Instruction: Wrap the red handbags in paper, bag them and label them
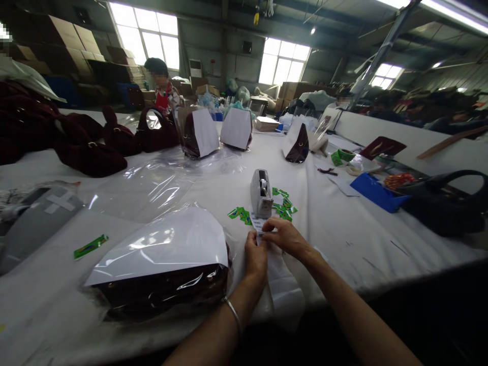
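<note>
- Printed label strip (257, 222): in front of tape dispenser (256, 192), near end between the hands.
- Left hand (255, 253), right hand (284, 236): close together, fingertips pinching strip.
- Green packets (282, 207): beside dispenser, both sides.
- Plastic-wrapped handbag (163, 244): left of hands, lying on white-covered table (343, 244).
- Dark red handbags (89, 147): far left.

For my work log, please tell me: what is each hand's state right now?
Left hand: closed, apparently holding the printed label sheet.
Right hand: fingers curled at this sheet; whether gripping cannot be told.
</note>
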Action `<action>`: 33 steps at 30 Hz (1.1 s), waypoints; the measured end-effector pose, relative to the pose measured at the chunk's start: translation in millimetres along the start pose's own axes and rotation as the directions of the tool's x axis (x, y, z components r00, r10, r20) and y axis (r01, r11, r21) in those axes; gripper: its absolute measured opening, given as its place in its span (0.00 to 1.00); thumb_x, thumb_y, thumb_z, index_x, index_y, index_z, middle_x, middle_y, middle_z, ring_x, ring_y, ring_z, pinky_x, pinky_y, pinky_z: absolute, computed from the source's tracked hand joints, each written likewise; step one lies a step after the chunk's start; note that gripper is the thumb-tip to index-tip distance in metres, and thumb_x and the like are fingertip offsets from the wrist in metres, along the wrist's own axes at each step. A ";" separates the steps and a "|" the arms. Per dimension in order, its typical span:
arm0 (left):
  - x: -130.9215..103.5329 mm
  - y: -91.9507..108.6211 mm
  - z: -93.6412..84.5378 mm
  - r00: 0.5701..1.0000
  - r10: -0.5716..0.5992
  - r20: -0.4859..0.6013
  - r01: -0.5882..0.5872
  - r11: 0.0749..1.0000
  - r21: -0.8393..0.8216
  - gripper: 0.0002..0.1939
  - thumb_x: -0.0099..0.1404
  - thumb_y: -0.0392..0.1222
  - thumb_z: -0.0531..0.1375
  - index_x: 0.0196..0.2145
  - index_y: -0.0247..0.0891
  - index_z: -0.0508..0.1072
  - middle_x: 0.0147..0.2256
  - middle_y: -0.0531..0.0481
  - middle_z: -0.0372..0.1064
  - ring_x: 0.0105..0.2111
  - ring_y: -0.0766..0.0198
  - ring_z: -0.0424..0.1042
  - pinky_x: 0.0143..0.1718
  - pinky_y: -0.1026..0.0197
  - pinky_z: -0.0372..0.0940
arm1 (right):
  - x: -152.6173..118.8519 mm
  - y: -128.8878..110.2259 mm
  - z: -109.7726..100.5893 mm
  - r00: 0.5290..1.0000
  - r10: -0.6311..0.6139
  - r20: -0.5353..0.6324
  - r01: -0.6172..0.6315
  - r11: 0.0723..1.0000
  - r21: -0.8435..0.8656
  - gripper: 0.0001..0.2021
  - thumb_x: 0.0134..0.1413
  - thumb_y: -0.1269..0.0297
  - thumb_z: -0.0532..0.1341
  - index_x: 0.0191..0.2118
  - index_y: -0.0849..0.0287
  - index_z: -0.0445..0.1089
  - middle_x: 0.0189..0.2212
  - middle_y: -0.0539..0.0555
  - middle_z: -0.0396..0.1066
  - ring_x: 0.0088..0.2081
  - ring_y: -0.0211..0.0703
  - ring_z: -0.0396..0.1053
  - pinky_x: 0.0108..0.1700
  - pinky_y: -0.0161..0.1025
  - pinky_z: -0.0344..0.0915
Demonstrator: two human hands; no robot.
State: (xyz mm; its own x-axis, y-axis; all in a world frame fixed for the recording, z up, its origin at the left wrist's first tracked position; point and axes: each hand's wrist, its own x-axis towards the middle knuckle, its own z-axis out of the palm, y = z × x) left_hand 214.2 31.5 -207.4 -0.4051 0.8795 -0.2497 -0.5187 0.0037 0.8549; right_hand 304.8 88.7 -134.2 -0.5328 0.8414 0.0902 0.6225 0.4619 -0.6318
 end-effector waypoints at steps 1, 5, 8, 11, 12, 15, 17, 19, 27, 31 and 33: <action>0.5 -0.7 -0.2 1.000 -0.004 -0.011 0.004 1.000 0.000 0.12 0.52 0.36 0.63 0.37 0.37 0.70 0.33 0.50 0.73 0.35 0.61 0.72 0.39 0.62 0.67 | 0.2 -0.2 0.2 1.000 0.002 -0.003 -0.002 1.000 -0.007 0.07 0.46 0.77 0.65 0.31 0.59 0.74 0.31 0.50 0.72 0.35 0.41 0.69 0.40 0.37 0.64; 3.6 -3.2 -1.3 0.998 -0.027 -0.057 0.028 0.999 0.016 0.12 0.50 0.33 0.64 0.34 0.37 0.68 0.28 0.55 0.69 0.29 0.65 0.68 0.33 0.65 0.64 | 1.2 -3.7 -0.2 1.000 -0.015 0.002 0.015 0.998 -0.056 0.07 0.45 0.78 0.64 0.29 0.58 0.72 0.29 0.49 0.71 0.33 0.40 0.68 0.38 0.36 0.62; 2.5 -3.4 -0.8 0.997 -0.036 -0.075 0.037 0.999 0.008 0.13 0.50 0.32 0.64 0.34 0.37 0.68 0.28 0.54 0.69 0.29 0.65 0.69 0.33 0.65 0.63 | 0.2 -7.7 -1.5 0.998 -0.057 0.023 0.060 0.989 -0.134 0.06 0.47 0.77 0.65 0.28 0.58 0.71 0.28 0.49 0.71 0.33 0.41 0.67 0.39 0.37 0.61; -6.3 1.8 1.5 0.996 -0.054 -0.073 0.052 0.998 -0.033 0.15 0.52 0.35 0.65 0.39 0.37 0.68 0.34 0.48 0.73 0.34 0.60 0.73 0.37 0.62 0.67 | -4.4 -14.0 -4.8 0.994 -0.110 0.026 0.113 0.955 -0.273 0.05 0.49 0.75 0.66 0.28 0.57 0.72 0.30 0.51 0.71 0.36 0.45 0.68 0.42 0.41 0.60; -11.6 5.1 1.9 0.996 -0.066 -0.055 0.062 0.996 -0.066 0.17 0.54 0.36 0.65 0.42 0.36 0.69 0.38 0.45 0.74 0.38 0.58 0.74 0.40 0.60 0.68 | -6.7 -17.6 -6.8 0.991 -0.130 0.014 0.128 0.942 -0.310 0.05 0.49 0.74 0.66 0.29 0.56 0.72 0.31 0.51 0.72 0.38 0.47 0.68 0.44 0.43 0.60; -35.4 17.9 -1.8 0.995 -0.083 0.062 0.091 0.984 -0.152 0.23 0.59 0.42 0.63 0.51 0.36 0.67 0.51 0.39 0.72 0.52 0.52 0.72 0.52 0.57 0.66 | -13.4 -37.5 -15.9 0.979 -0.188 -0.074 0.158 0.942 -0.296 0.04 0.50 0.70 0.67 0.29 0.55 0.73 0.35 0.52 0.72 0.42 0.50 0.69 0.48 0.47 0.59; -56.0 26.4 -10.2 0.989 -0.068 0.133 0.088 0.985 -0.150 0.27 0.61 0.43 0.63 0.57 0.37 0.65 0.58 0.40 0.67 0.61 0.51 0.64 0.60 0.57 0.60 | -15.3 -59.5 -22.0 0.976 -0.182 -0.123 0.160 0.972 -0.170 0.03 0.53 0.67 0.66 0.30 0.55 0.73 0.35 0.52 0.73 0.42 0.49 0.69 0.49 0.47 0.60; -76.5 33.2 -22.1 0.974 -0.085 0.209 0.113 0.985 -0.127 0.29 0.62 0.44 0.62 0.60 0.38 0.63 0.62 0.42 0.63 0.65 0.51 0.58 0.64 0.56 0.55 | -12.3 -85.8 -24.3 0.988 -0.127 -0.088 0.131 0.991 0.031 0.04 0.56 0.62 0.66 0.31 0.55 0.74 0.33 0.51 0.74 0.39 0.46 0.70 0.46 0.44 0.62; -112.6 41.8 -57.8 0.878 -0.210 0.431 0.267 0.961 -0.076 0.43 0.52 0.39 0.61 0.64 0.29 0.54 0.65 0.33 0.57 0.66 0.48 0.56 0.65 0.54 0.55 | 53.8 -138.7 12.5 0.815 -0.171 0.554 -0.247 0.762 0.599 0.19 0.40 0.58 0.75 0.35 0.61 0.71 0.26 0.47 0.73 0.30 0.36 0.70 0.35 0.35 0.66; -113.8 40.1 -67.9 0.860 -0.320 0.399 0.327 0.944 0.053 0.51 0.45 0.39 0.59 0.66 0.23 0.48 0.68 0.28 0.47 0.68 0.47 0.50 0.66 0.55 0.51 | 79.9 -138.2 22.5 0.714 -0.158 0.682 -0.340 0.773 0.535 0.22 0.36 0.60 0.77 0.36 0.62 0.70 0.26 0.47 0.73 0.29 0.35 0.70 0.36 0.34 0.67; -114.8 38.0 -73.3 0.846 -0.374 0.380 0.352 0.927 0.128 0.54 0.43 0.39 0.59 0.67 0.22 0.46 0.69 0.30 0.43 0.70 0.49 0.45 0.67 0.56 0.47 | 86.1 -139.5 23.5 0.673 -0.160 0.722 -0.350 0.791 0.501 0.21 0.37 0.60 0.77 0.34 0.63 0.71 0.26 0.47 0.73 0.29 0.34 0.70 0.36 0.34 0.67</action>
State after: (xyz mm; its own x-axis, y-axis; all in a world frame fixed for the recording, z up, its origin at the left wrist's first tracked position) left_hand 185.8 -104.2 -179.6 0.1375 0.9234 -0.3583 -0.5269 0.3745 0.7630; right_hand 158.6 90.1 -56.4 -0.8720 0.2898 -0.3946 0.3918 -0.0701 -0.9174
